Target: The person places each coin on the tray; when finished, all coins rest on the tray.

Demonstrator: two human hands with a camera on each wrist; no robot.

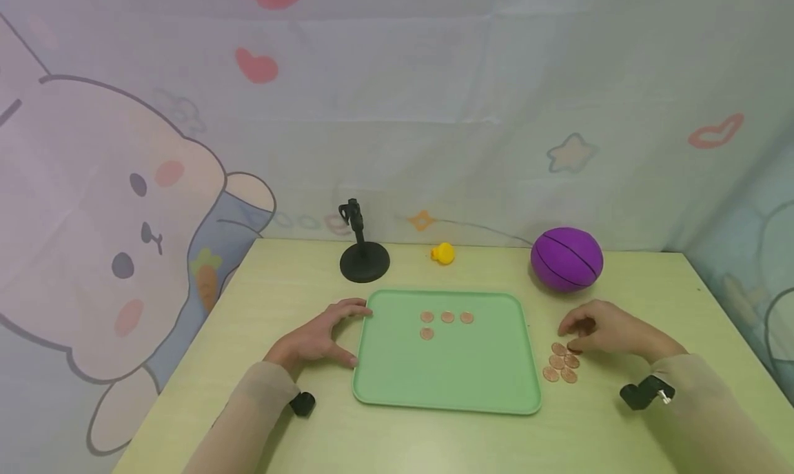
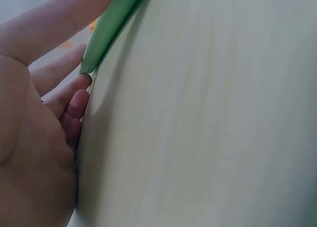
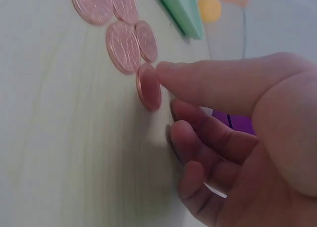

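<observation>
A light green tray (image 1: 446, 377) lies on the table, with several copper coins (image 1: 447, 317) on it: three in a row and one below the row's left end. My left hand (image 1: 319, 333) rests at the tray's left side, fingers spread, fingertips and thumb at the rim; in the left wrist view the fingers touch the tray's edge (image 2: 106, 31). More copper coins (image 1: 556, 362) lie grouped to the right of the tray. Over them is my right hand (image 1: 604, 329), its thumb touching the far coin (image 3: 149, 88), which looks tilted. Its other fingers curve loosely, apart from the thumb.
A purple ball (image 1: 566, 259) sits at the back right, beyond the right hand. Behind the tray stand a black stand with a round base (image 1: 364, 262) and a small yellow object (image 1: 444, 253). A printed curtain (image 1: 403, 116) hangs along the table's back edge.
</observation>
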